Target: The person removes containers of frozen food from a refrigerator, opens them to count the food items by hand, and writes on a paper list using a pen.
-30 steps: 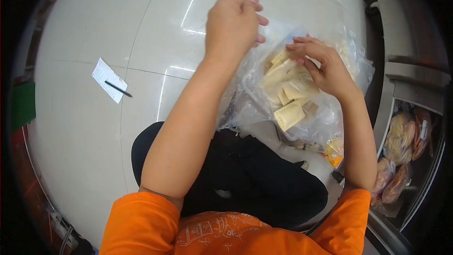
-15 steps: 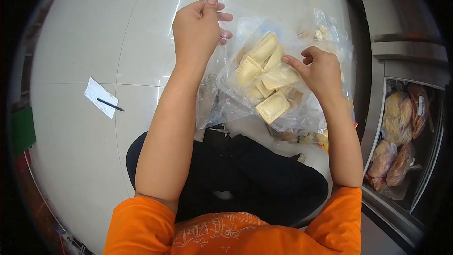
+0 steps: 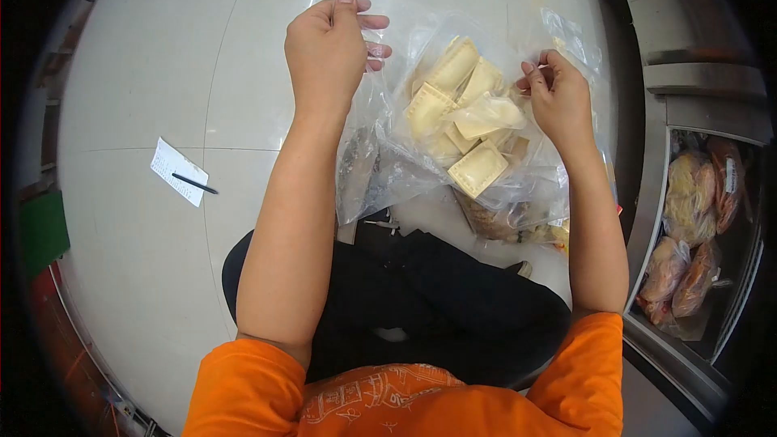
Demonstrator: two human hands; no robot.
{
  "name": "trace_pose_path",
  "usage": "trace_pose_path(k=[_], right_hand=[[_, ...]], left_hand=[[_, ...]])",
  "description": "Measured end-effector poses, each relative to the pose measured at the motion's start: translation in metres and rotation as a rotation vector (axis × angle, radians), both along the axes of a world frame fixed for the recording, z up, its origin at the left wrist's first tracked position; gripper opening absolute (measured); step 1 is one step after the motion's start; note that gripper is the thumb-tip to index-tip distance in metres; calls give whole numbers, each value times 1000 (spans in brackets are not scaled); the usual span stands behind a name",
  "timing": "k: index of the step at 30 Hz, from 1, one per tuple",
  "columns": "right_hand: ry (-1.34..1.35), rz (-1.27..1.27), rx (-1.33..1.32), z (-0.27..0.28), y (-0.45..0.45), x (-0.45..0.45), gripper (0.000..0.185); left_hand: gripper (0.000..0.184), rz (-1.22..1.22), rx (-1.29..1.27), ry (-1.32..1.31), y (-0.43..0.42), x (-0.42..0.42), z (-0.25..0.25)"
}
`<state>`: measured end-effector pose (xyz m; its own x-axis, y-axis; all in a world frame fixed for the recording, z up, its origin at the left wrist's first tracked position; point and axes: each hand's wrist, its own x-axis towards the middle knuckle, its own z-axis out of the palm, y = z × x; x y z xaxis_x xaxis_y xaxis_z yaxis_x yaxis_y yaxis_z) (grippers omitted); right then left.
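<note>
Several pale, rectangular dough pastries (image 3: 479, 168) with crimped edges lie heaped in a clear plastic bag (image 3: 380, 182) on the floor, in front of my crossed legs. My left hand (image 3: 328, 53) is closed on the left side of the bag, thumb up against the fingers. To the right of the heap, my right hand (image 3: 561, 105) is closed in a pinch on the bag's thin film. A whitish fold of plastic (image 3: 502, 112) covers part of the pastries. Film hides the lower ones.
A written paper slip (image 3: 168, 163) with a black pen (image 3: 194, 184) on it lies on the tiles at left. More bagged food (image 3: 506, 222) sits behind the clear bag, near my knee. At right, an open metal drawer (image 3: 655, 186) holds several wrapped packs (image 3: 688, 198).
My right hand has moved up and right, off the pastries toward the bag's edge. My left hand has shifted slightly up and left, and the bag is spread wider.
</note>
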<state>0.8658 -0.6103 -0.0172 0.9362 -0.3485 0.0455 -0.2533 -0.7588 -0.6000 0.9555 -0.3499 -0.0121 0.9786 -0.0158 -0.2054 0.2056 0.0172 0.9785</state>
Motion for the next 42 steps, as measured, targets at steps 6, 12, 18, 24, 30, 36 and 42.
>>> trace_pose_path(k=[6, 12, 18, 24, 30, 36, 42], right_hand=[[-5, 35, 75, 1, -1, 5, 24], [-76, 699, -168, 78, 19, -36, 48], [200, 650, -350, 71, 26, -73, 48], [159, 597, -371, 57, 27, -90, 25], [98, 548, -331, 43, 21, -104, 15], [-18, 477, -193, 36, 17, -112, 13], [-31, 420, -156, 31, 14, -118, 14]], left_hand=[[40, 5, 16, -1, 0, 2, -1], [39, -7, 90, -44, 0, 3, -3], [29, 220, 714, -889, -3, -3, 7], [50, -788, 304, -551, 10, -59, 50], [50, -1114, 737, -521, 26, -64, 42], [39, -981, 776, -591, 38, -51, 41], [21, -800, 785, -608, 20, -48, 44]])
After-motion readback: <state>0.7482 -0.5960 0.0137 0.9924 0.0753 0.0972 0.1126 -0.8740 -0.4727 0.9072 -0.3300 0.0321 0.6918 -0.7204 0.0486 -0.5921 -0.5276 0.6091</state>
